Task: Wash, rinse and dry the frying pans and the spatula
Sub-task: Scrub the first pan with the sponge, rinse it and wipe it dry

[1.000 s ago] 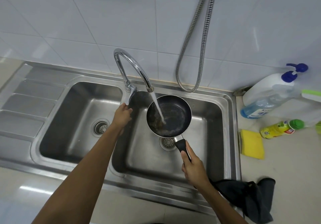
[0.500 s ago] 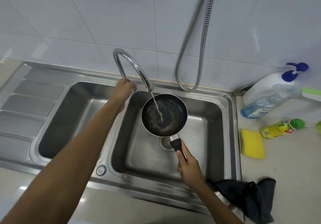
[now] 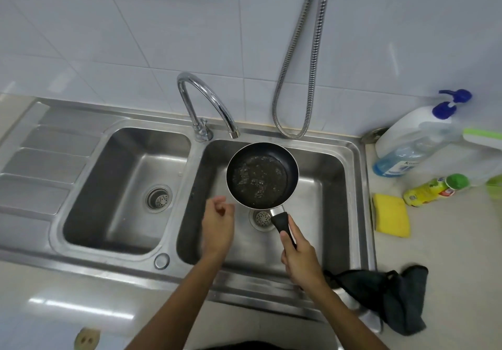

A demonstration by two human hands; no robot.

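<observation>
A small black frying pan (image 3: 262, 174) with water and greasy residue inside hangs level over the right sink basin (image 3: 326, 186). My right hand (image 3: 301, 260) grips its black handle from below. My left hand (image 3: 217, 222) hovers just left of the pan with fingers loosely curled, holding nothing. The chrome tap (image 3: 206, 108) arches above the pan's far rim and no water runs from it. No spatula or second pan is in view.
The left basin (image 3: 122, 186) and a ribbed drainboard (image 3: 40, 165) lie to the left. On the counter at right: a yellow sponge (image 3: 391, 215), a yellow-green dish soap bottle (image 3: 434, 189), a pump bottle (image 3: 413, 143), and a dark cloth (image 3: 394, 298) at the sink's front corner.
The water stream has stopped. My left hand left the tap lever and came down beside the pan. The pan stayed over the right basin.
</observation>
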